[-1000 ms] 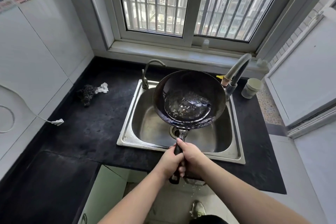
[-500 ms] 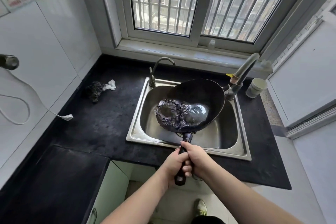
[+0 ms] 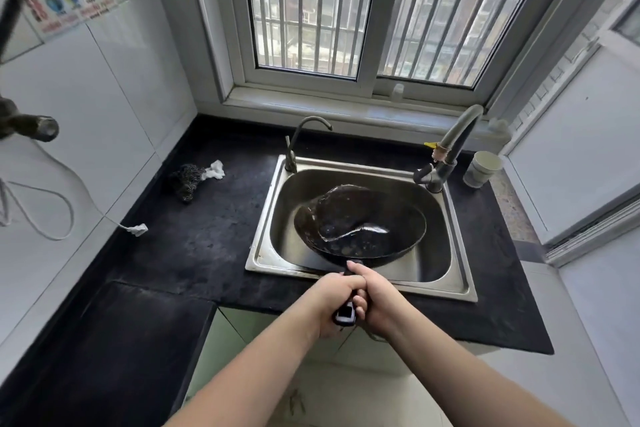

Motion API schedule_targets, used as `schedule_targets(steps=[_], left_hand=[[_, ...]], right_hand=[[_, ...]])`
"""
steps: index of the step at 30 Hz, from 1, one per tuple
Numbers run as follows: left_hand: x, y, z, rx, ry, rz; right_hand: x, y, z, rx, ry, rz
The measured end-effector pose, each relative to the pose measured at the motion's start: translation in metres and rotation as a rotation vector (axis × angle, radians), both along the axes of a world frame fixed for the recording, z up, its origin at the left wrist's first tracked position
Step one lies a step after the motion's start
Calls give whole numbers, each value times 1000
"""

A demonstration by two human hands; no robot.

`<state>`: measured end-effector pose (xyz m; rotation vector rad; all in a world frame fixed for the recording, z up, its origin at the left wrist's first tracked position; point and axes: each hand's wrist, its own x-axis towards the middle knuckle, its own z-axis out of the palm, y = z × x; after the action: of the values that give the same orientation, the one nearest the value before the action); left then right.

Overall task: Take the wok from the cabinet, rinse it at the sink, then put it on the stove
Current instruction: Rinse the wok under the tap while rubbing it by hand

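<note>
- The round, dark, well-worn metal wok (image 3: 360, 224) is out of the cabinet, so I judge the first step of the task done.
- It hangs over the basin of the rectangular stainless-steel sink (image 3: 263, 246), tipped down toward its left side, with a sheet of water sliding across its inner surface toward the lower rim.
- Both hands grip the wok's straight black handle (image 3: 344, 314) above the front edge of the black stone counter (image 3: 194, 236): the left hand (image 3: 329, 302) is wrapped round it from the left, and the right hand (image 3: 375, 298) is curled over it from the right, with its fingers overlapping the left.
- The tall grey swivel tap (image 3: 453, 146) at the sink's back right corner shows no running stream that I can make out, and the thin curved metal spout (image 3: 304, 139) at the back left looks dry too.
- From the tilt and the draining water, I judge the rinse to be in its closing part, the water being poured off into the basin.
- What is left: emptying the last water, levelling the wok, and carrying it to the stove. No stove burner is plainly in view; the darker lowered surface (image 3: 104, 357) at the near left may belong to it, but I cannot tell.
- A dark wire scourer with a white scrap of cloth (image 3: 194, 175) lies on the counter left of the sink, well apart from the wok.
</note>
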<state>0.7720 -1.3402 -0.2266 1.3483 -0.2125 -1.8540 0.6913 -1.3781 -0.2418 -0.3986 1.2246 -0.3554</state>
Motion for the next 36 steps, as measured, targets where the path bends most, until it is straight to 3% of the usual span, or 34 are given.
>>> schedule_targets(steps=[8,17,30,36], left_hand=[[-10,1,16,66,-264,-79],[-52,11,17,-28,-710,-199],[-97,14,10,50,-1248,-376],[-107,13,0,113,-1402,-395]], right_hand=[[-9,7,-3,26,-138,21],[-44,1,-9,13,-148,217],[-71,-25,-29,-75,-154,354],[-72,-32,-26,-73,-161,441]])
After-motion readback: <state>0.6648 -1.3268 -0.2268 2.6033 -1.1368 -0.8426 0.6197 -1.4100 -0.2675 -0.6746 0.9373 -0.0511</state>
